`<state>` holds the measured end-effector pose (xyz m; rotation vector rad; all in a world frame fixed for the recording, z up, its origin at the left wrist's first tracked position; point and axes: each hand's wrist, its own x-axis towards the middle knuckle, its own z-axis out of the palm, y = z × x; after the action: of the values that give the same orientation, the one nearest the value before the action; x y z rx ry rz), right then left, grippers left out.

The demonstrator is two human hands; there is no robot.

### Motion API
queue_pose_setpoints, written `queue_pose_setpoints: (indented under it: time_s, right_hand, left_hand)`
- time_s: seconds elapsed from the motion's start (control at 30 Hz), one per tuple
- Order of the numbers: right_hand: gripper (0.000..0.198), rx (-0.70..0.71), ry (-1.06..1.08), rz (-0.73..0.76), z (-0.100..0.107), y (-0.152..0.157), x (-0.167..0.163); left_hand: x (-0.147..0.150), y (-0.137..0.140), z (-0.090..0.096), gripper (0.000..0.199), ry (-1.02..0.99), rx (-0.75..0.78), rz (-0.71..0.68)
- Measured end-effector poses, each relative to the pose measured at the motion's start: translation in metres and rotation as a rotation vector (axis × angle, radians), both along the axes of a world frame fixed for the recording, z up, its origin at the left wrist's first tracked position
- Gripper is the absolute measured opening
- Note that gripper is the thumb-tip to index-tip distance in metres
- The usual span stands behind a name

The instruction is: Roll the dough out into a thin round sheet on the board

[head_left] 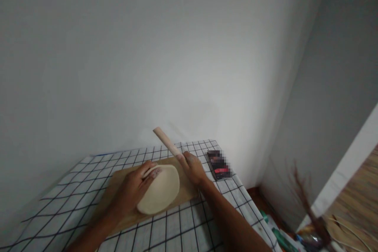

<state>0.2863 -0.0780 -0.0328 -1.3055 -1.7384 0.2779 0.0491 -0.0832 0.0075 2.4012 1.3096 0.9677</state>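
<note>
A flat, pale sheet of dough (161, 193) with a rounded outline hangs tilted over the wooden board (118, 189). Its upper left edge is pinched in my left hand (138, 181), between the thumb and fingers, which carry white flour marks. My right hand (191, 168) is wrapped round the lower part of a wooden rolling pin (165, 140). The pin slants up and to the left, clear of the dough, and its lower end is hidden by my hand.
A white cloth with black checks (159, 236) covers the table. Right of the board lies a dark, partly blurred packet (217, 165). A wall stands behind the table. Beyond the right edge, dry branches (307, 197) and green-and-white items (282, 238) are near the floor.
</note>
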Motion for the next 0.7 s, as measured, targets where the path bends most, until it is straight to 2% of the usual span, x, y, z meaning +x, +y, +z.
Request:
queue_pose_setpoints:
  time_s: [0.07,0.13,0.23,0.37,0.47,0.57,0.7]
  right_hand:
    - [0.047,0.008,0.056,0.002,0.001,0.000,0.001]
    - [0.047,0.012,0.101,-0.007,0.000,0.000,0.003]
    - [0.046,0.014,0.130,-0.017,-0.003,0.003,0.004]
    - [0.047,0.004,0.131,-0.013,-0.006,0.005,0.004]
    - [0.047,-0.031,0.113,-0.004,-0.006,0.003,0.004]
    - [0.048,-0.051,0.069,0.024,-0.005,0.001,0.003]
    - [0.046,-0.050,0.021,0.039,-0.004,-0.001,0.002]
  left_hand:
    - [0.000,0.018,0.009,0.038,0.005,-0.081,-0.003]
    - [-0.002,0.042,0.009,0.039,0.084,-0.113,-0.080]
    - [-0.008,0.067,-0.008,0.043,0.140,-0.036,-0.040]
    - [-0.007,0.056,-0.047,0.047,0.337,0.223,-0.098]
    - [-0.003,0.040,-0.071,0.049,0.478,0.327,-0.180]
    - [-0.001,0.039,-0.080,0.052,0.569,0.386,-0.178]
    - [0.000,0.045,-0.081,0.050,0.570,0.451,-0.160]
